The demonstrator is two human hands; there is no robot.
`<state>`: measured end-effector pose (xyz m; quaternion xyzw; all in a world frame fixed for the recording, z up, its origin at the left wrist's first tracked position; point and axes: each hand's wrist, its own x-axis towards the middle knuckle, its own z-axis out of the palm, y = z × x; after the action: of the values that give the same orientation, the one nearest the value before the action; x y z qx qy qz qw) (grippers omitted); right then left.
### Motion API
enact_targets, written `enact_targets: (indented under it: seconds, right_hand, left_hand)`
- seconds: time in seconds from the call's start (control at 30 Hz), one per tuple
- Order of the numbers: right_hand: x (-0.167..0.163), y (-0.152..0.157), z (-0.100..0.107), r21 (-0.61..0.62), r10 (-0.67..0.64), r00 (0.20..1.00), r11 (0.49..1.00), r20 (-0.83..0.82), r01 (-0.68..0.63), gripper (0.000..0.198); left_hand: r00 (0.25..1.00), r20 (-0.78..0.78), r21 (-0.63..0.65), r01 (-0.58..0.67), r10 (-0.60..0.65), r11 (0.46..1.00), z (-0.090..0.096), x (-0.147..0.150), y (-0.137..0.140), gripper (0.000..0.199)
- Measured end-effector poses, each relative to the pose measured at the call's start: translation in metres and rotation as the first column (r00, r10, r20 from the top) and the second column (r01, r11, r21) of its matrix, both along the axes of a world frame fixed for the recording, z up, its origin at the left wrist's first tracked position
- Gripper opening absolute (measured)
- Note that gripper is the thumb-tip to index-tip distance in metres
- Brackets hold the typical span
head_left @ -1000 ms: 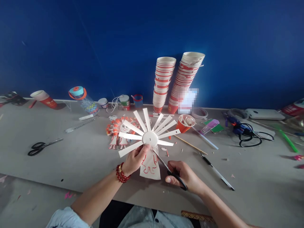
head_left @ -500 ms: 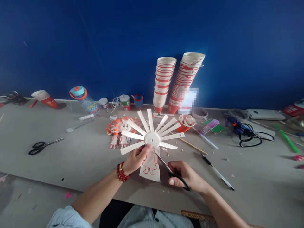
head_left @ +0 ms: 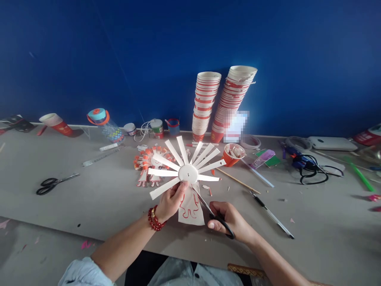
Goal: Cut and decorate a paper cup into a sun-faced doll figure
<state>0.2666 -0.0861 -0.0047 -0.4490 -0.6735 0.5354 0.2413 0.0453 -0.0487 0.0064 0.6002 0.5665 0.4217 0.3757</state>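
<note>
Clamping 1 paper cutout (head_left: 188, 174) (10 strips (head_left: 163, 173)) in L hand (head_left: 172, 200), 1 pr scissors (head_left: 220, 222) in R hand (head_left: 230, 219); hands apart, cutout above desk (head_left: 98, 206), scissors at its lower part. Behind: min. 2 paper dolls (head_left: 155, 177), 2 tall cup stacks (head_left: 202, 115).

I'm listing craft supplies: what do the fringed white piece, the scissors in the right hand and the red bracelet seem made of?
White piece: probably matte paper or card, given its thin flat strips.
Scissors: likely metal blades, grey with a sheen; black handles, perhaps plastic.
Bracelet: glossy red beads; glass, stone or plastic, unclear.
</note>
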Motion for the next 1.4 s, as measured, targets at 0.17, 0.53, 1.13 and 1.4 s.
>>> enact_targets:
  seconds: [0.17, 0.53, 1.13, 1.4]
  right_hand:
    - [0.003, 0.001, -0.001, -0.056, 0.063, 0.996, 0.996, -0.056, -0.067, 0.062]
    - [-0.002, -0.001, -0.004, -0.033, 0.01, 0.998, 0.999, -0.069, -0.012, 0.061]
    - [0.0, -0.002, -0.004, -0.039, 0.015, 0.998, 0.999, -0.062, -0.017, 0.065]
    - [0.0, -0.002, 0.0, 0.006, 0.005, 1.0, 1.0, 0.028, -0.005, 0.067]
  left_hand:
    - [0.997, -0.041, 0.088, 0.07, -0.066, 0.994, -0.002, -0.002, -0.002, 0.039]
    - [0.999, -0.037, 0.192, 0.034, -0.027, 0.981, -0.015, 0.002, -0.008, 0.03]
    - [0.997, -0.018, 0.232, -0.07, 0.076, 0.97, -0.02, 0.002, -0.01, 0.032]
    - [0.998, -0.047, 0.256, -0.019, 0.032, 0.966, -0.016, 0.001, -0.009, 0.033]
